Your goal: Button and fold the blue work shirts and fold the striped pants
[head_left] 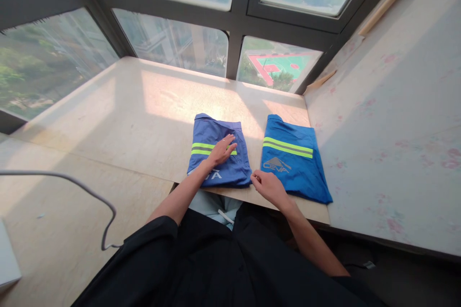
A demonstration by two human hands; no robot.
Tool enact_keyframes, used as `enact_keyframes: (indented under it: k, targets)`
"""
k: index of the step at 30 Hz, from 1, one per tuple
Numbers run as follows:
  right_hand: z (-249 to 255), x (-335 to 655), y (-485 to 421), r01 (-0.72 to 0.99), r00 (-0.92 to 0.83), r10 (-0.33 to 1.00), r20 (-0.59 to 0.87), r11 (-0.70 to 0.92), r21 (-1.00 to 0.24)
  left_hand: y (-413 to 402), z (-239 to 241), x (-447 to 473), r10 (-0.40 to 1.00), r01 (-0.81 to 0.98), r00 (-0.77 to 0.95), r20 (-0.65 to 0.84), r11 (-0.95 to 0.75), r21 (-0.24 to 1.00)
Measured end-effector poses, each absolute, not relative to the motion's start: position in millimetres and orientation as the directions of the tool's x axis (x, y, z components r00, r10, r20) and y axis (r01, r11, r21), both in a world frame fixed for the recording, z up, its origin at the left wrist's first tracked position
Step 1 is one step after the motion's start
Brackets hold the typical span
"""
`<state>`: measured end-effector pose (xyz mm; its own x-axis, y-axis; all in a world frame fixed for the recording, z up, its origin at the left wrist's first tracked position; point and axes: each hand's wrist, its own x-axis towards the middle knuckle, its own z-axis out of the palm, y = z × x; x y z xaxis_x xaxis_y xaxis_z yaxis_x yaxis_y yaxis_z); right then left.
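A folded purple-blue work garment (pixel 201 129) with a yellow-green and grey reflective stripe lies flat on the ledge in front of me. My left hand (pixel 222 150) rests flat on top of it, fingers stretched out and covering part of the stripe and of the printed lettering. At its lower right corner, my right hand (pixel 268 186) is closed with curled fingers; whether cloth is pinched in them is hidden. Just right of that hand lies a second folded garment (pixel 291 153), bright blue, with the same kind of stripe and a grey "CEVA" print.
The pale wooden ledge (pixel 154 129) runs up to dark-framed windows (pixel 173 43). A floral-patterned wall (pixel 389 144) stands close on the right. From the left comes a grey cable (pixel 90 192), and a white object (pixel 7 254) sits at the left edge.
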<state>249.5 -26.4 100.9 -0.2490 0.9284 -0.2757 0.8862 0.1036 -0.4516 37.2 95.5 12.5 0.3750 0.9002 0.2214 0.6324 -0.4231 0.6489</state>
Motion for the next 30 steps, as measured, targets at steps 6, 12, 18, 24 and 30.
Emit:
enact_keyframes:
  k: [6,12,18,24,30]
  targets:
    - [80,214,-28,0.662,-0.635,0.773,-0.004,0.542,-0.518,40,47,8,0.921,0.567,0.08,0.38,-0.356,0.743]
    - [53,202,-19,0.645,-0.713,0.699,0.058,0.686,-0.336,-58,36,-28,0.918,0.782,0.168,0.359,-0.346,0.519]
    - [42,210,-15,0.6,-0.764,0.64,0.085,0.752,-0.272,-76,15,-63,0.898,0.832,0.172,0.404,-0.353,0.428]
    - [38,222,-10,0.507,-0.808,0.579,0.111,0.778,-0.373,-68,27,-89,0.815,0.766,0.344,0.466,-0.531,0.362]
    - [35,223,-10,0.487,-0.842,0.532,0.089,0.821,-0.298,-79,27,-83,0.825,0.827,0.358,0.437,-0.498,0.262]
